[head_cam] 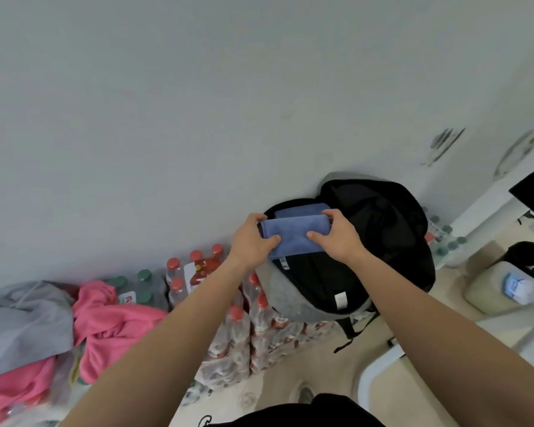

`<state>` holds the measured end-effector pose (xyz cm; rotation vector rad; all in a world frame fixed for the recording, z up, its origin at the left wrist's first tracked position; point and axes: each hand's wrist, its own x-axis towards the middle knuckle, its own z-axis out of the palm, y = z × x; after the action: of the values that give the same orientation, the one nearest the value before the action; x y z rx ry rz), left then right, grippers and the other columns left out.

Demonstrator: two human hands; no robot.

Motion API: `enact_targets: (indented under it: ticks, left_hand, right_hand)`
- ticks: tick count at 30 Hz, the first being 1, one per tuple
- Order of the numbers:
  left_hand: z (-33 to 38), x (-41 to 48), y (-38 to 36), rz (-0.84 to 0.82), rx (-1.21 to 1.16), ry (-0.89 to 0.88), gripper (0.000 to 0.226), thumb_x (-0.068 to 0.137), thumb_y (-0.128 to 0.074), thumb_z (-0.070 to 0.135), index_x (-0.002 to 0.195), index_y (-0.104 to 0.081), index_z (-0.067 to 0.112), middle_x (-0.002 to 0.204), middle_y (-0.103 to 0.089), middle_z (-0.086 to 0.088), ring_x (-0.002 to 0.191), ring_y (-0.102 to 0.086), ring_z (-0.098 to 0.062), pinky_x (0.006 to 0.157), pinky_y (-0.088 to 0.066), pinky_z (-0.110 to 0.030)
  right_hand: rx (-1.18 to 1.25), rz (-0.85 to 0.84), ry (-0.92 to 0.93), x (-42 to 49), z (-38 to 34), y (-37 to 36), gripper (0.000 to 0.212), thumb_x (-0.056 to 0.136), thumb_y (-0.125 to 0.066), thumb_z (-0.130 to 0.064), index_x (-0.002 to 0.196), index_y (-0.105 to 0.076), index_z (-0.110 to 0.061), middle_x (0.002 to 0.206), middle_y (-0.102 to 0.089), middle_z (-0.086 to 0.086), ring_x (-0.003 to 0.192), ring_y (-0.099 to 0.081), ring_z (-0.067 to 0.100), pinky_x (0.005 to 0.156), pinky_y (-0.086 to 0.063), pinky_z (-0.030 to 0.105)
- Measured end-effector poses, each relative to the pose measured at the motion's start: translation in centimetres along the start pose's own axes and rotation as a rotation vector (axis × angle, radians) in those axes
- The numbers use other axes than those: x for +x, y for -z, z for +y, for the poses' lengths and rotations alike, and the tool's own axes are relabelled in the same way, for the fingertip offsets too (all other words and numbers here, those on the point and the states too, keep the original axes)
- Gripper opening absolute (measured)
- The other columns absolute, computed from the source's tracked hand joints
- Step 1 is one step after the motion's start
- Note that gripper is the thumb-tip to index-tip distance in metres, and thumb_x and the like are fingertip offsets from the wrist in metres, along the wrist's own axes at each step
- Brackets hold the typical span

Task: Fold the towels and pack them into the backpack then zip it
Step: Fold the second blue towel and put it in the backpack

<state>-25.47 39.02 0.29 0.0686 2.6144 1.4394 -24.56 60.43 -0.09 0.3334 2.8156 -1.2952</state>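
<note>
The fingers point(333, 214) were clamped round both ends of a folded blue towel point(293, 238), their tips hidden behind it. It was held by the left hand point(253, 241) and right hand point(336, 238) at the open black backpack's point(383, 235) mouth, where a second blue towel point(302, 209) was half covered (only its top edge seen). Bottled-water packs point(238, 334) were stacked beneath, with pink cloth point(111, 322) heaped leftward.

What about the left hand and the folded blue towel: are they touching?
Touching. The head view shows the left hand gripping the folded blue towel at its left end, thumb on its front, fingers curled over its top edge.
</note>
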Motion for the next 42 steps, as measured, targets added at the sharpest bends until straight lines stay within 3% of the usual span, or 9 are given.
enact_targets:
  ticks: [3, 7, 11, 19, 23, 26, 30, 36, 42]
  left_hand:
    - [1.1, 2.0, -4.3, 0.009, 0.099, 0.113, 0.052, 0.088, -0.069, 0.024, 0.132, -0.048, 0.005, 0.125, -0.059, -0.013, 0.111, -0.058, -0.030, 0.084, -0.043, -0.029]
    - [1.2, 3.9, -8.7, 0.069, 0.097, 0.274, 0.041, 0.089, -0.067, 0.025, 0.118, -0.055, -0.002, 0.120, -0.063, -0.019, 0.109, -0.061, -0.033, 0.081, -0.047, -0.032]
    - [1.2, 4.4, -11.5, 0.141, 0.108, 0.361, 0.038, 0.092, -0.062, 0.019, 0.121, -0.052, -0.004, 0.122, -0.061, -0.022, 0.112, -0.060, -0.036, 0.083, -0.047, -0.033]
    - [1.5, 4.8, -12.8, 0.154, 0.192, 0.378, 0.037, 0.093, -0.062, 0.024, 0.120, -0.055, -0.001, 0.119, -0.064, -0.020, 0.107, -0.063, -0.036, 0.078, -0.048, -0.033]
    - [1.0, 4.4, -13.1, 0.155, 0.217, 0.365, 0.042, 0.091, -0.063, 0.027, 0.123, -0.052, 0.001, 0.119, -0.064, -0.020, 0.108, -0.062, -0.037, 0.081, -0.049, -0.035]
    - [1.0, 4.5, -13.2, 0.183, 0.259, 0.347, 0.068, 0.089, -0.066, 0.026, 0.142, -0.033, -0.001, 0.138, -0.047, -0.023, 0.124, -0.050, -0.040, 0.097, -0.045, -0.042]
    - [1.2, 5.0, -12.4, 0.147, 0.222, 0.285, 0.095, 0.087, -0.068, 0.019, 0.156, -0.003, 0.008, 0.161, -0.013, -0.018, 0.137, -0.037, -0.037, 0.109, -0.036, -0.041]
    - [0.8, 5.9, -12.0, -0.018, 0.324, 0.181, 0.075, 0.091, -0.061, 0.014, 0.154, -0.021, 0.006, 0.161, -0.019, -0.015, 0.146, -0.026, -0.028, 0.113, -0.028, -0.033]
    - [1.3, 6.9, -12.1, 0.008, 0.243, 0.199, 0.070, 0.092, -0.061, 0.014, 0.152, -0.026, 0.001, 0.156, -0.029, -0.019, 0.144, -0.029, -0.030, 0.115, -0.025, -0.031]
  right_hand:
    - [0.006, 0.074, -0.058, 1.9, 2.3, 0.7, 0.068, 0.078, -0.080, -0.026, 0.134, -0.046, -0.011, 0.128, -0.056, 0.009, 0.115, -0.057, 0.025, 0.095, -0.049, 0.033]
    - [-0.056, 0.114, -0.051, 3.2, 4.5, 0.6, 0.047, 0.079, -0.078, -0.023, 0.114, -0.047, -0.013, 0.117, -0.051, 0.008, 0.096, -0.054, 0.018, 0.078, -0.045, 0.028]
    - [-0.134, 0.071, -0.047, 4.2, 5.8, -0.5, 0.041, 0.086, -0.074, -0.022, 0.114, -0.045, -0.012, 0.120, -0.047, 0.010, 0.089, -0.056, 0.023, 0.080, -0.052, 0.038]
    - [-0.272, 0.047, -0.017, 5.7, 7.0, -1.0, 0.041, 0.090, -0.068, -0.025, 0.120, -0.045, -0.008, 0.123, -0.047, 0.013, 0.095, -0.061, 0.032, 0.079, -0.055, 0.044]
    - [-0.540, 0.096, 0.144, 5.1, 7.4, -1.2, 0.039, 0.088, -0.067, -0.028, 0.122, -0.056, -0.012, 0.131, -0.049, 0.008, 0.111, -0.052, 0.030, 0.086, -0.050, 0.043]
    - [-0.701, 0.165, 0.333, 4.1, 7.5, -1.6, 0.029, 0.083, -0.069, -0.031, 0.109, -0.064, -0.020, 0.126, -0.055, 0.003, 0.105, -0.052, 0.027, 0.082, -0.044, 0.041]
    - [-0.682, 0.132, 0.314, 3.4, 8.0, -2.2, 0.022, 0.086, -0.067, -0.032, 0.105, -0.063, -0.019, 0.111, -0.056, 0.005, 0.094, -0.053, 0.027, 0.071, -0.046, 0.039]
    - [-0.542, -0.007, 0.292, 3.2, 8.9, -2.4, 0.037, 0.095, -0.058, -0.030, 0.130, -0.055, -0.020, 0.133, -0.045, 0.005, 0.110, -0.046, 0.028, 0.072, -0.053, 0.038]
    - [-0.532, -0.015, 0.300, 4.8, 8.9, -2.3, 0.035, 0.097, -0.056, -0.022, 0.132, -0.054, -0.016, 0.136, -0.044, 0.007, 0.114, -0.045, 0.028, 0.071, -0.053, 0.039]
